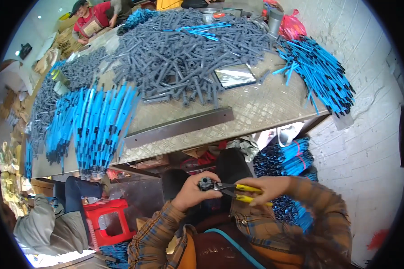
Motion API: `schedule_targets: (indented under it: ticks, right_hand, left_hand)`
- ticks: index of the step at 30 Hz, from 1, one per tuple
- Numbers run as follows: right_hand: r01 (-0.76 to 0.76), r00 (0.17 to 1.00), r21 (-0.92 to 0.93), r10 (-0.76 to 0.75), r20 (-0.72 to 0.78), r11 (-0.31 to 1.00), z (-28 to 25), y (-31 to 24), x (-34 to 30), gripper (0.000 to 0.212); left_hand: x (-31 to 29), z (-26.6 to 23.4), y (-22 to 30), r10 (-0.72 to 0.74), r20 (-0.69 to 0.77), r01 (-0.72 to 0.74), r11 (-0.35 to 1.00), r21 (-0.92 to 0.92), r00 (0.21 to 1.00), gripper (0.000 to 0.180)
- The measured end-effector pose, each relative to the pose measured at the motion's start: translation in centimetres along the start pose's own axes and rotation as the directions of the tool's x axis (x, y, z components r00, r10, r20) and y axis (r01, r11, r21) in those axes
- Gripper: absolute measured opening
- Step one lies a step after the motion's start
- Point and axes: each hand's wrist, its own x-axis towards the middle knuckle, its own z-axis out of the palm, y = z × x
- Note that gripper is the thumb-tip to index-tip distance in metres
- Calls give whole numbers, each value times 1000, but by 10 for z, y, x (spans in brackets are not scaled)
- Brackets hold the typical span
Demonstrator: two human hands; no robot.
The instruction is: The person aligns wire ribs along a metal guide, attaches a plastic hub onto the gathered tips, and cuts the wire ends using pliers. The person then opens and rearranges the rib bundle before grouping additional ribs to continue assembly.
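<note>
Above my lap, my left hand (194,191) is closed around a small dark grey, round-ended plastic part (206,182). My right hand (270,187) grips a pair of pliers (248,188) by its yellow handles, which are spread apart. The metal jaws of the pliers point left and meet the grey part at my left fingertips. Whether the jaws bite on it or only touch it, I cannot tell. Most of the part is hidden by my left fingers.
Ahead stands a metal-topped table (274,101) heaped with grey plastic tubes (166,54). Blue rods (98,121) lie at its left, with more blue rods (323,71) at its right. A steel bar (179,127) lies along the near edge. A red stool (107,222) and a seated person (54,228) are at left.
</note>
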Motion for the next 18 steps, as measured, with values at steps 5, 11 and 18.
schedule_targets:
  ticks: [5, 11, 18]
  right_hand:
    - [-330, 931, -43, 332, 151, 943, -9, 9, -21, 44]
    - [-73, 997, 77, 70, 36, 994, 7, 24, -11, 45]
    - [-212, 974, 13, 213, -75, 977, 27, 35, -17, 53]
  left_hand:
    - [1, 14, 5, 8, -46, -7, 1000, 26, 999, 36]
    - [2, 5, -15, -67, 36, 68, 998, -10, 997, 35]
    - [7, 3, 6, 18, 11, -16, 991, -134, 1000, 34]
